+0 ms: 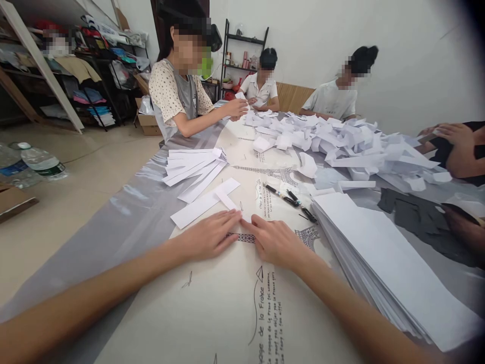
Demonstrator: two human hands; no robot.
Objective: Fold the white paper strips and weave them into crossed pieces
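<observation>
A small handwork shop: several people sit round a long surface heaped with folded paper pieces and paper stacks, with racks of folded cloth and boxes along the wall.

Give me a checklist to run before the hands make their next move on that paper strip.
1. Left hand flat on the table, fingertips at the folded paper strip: ok.
2. Right hand flat beside it, fingertips almost meeting the left's: ok.
3. Strip's near end visible: not ok, hidden by the fingers.
4. Pens lying apart from both hands: ok.
5. Stack of white sheets at the right, apart from the right hand: ok.
6. Crease sharpness: cannot tell.
</observation>
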